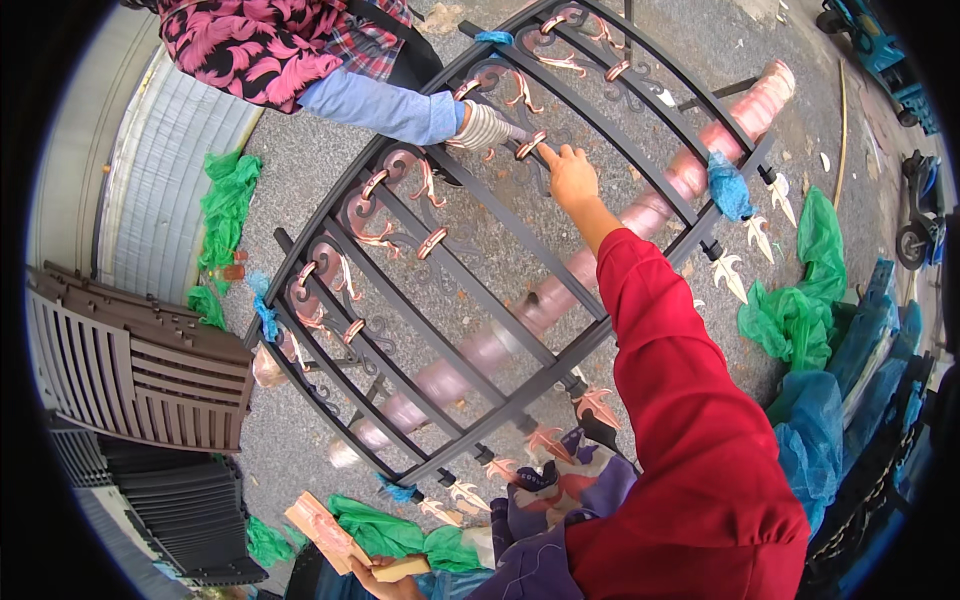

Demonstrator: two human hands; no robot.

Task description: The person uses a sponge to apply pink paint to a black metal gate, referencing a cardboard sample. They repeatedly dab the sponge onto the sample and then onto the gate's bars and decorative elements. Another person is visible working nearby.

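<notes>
A dark metal fence panel (470,205) with scrolls and spear tips stretches before me. My right hand (573,180) reaches over it from a red sleeve, index finger stretched out against a copper-coloured collar (531,145) on a bar. The other fingers are partly curled, with nothing visible in them. At the lower edge, my left hand (385,586) grips a flat, copper-smeared board (322,528) and a pale yellow, sponge-like block (403,568); its fingers are partly cut off. Near my right hand, another person's gloved hand (482,128) also reaches to the panel.
Under the panel lies a long pink plastic-wrapped roll (470,358). Copper spear tips (728,274) stick out along the near side. Brown slatted panels (150,375) are stacked at left. Green netting (800,315) and blue wrapped bundles (808,430) lie at right. A scooter (912,215) stands farther off.
</notes>
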